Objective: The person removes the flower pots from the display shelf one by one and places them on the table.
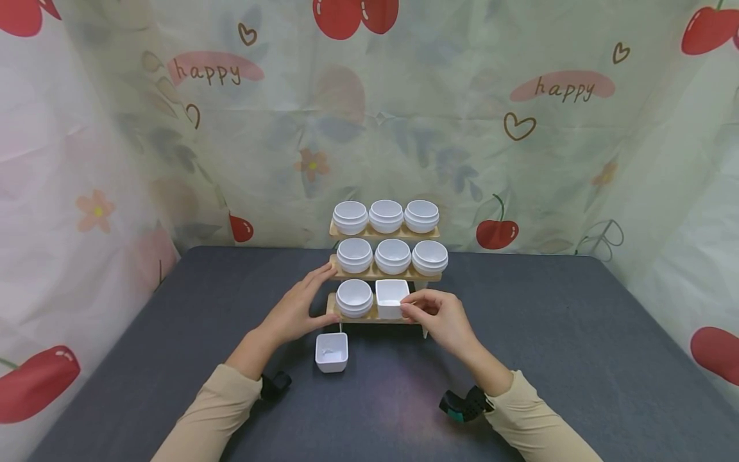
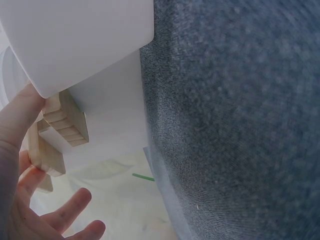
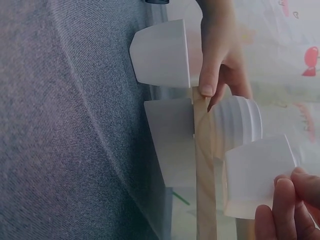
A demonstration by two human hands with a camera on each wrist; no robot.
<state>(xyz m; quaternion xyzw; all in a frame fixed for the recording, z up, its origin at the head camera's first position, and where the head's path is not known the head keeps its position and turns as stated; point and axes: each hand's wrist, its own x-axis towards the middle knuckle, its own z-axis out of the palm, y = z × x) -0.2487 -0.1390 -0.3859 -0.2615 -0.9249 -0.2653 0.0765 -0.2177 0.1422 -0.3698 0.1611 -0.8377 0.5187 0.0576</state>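
A three-tier stand with wooden shelves [image 1: 383, 277] and white side panels holds white bowls. My right hand [image 1: 443, 321] pinches the rim of a white square bowl [image 1: 389, 312] at the bottom tier, right of a round bowl [image 1: 355, 310]. In the right wrist view the square bowl [image 3: 255, 175] is tilted, and whether it touches the shelf is unclear. At the stand's left side my left hand [image 1: 296, 309] has its fingers spread, thumb touching the bottom shelf's end and a fingertip at the middle shelf. Another square bowl [image 1: 331, 366] stands upright on the table before the stand.
Round white bowls [image 1: 394, 265] line the middle tier, and more round bowls [image 1: 386, 224] line the top tier, three on each. Dark cloth covers the table [image 1: 519, 359]. A printed curtain [image 1: 404, 154] hangs behind and at both sides.
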